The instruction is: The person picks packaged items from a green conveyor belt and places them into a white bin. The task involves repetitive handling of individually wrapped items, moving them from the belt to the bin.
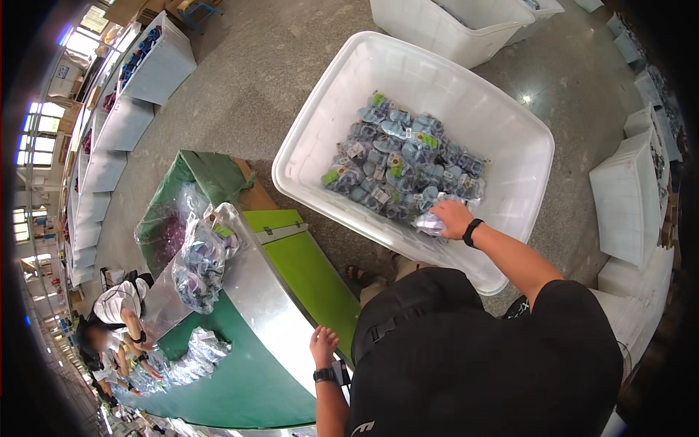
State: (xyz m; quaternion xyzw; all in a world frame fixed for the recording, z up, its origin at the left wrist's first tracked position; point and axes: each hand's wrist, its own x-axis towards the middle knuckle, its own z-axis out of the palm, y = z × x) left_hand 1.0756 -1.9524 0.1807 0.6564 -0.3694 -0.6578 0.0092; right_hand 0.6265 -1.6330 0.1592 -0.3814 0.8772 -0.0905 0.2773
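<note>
R hand [453, 218] grips a pale, crinkly clear-plastic packet [428, 224] inside the big white plastic tub [507, 120] — L hand [324, 345] empty, half-curled — but slick wrap may slip w/ a loose pinch, prob. dropping it.

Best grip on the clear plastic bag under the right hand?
Probably the top of the clear plastic bag, from above: it faces up at the near edge of the bagged blue-grey pile, close to the near wall of the white plastic bin, limiting side access.
</note>
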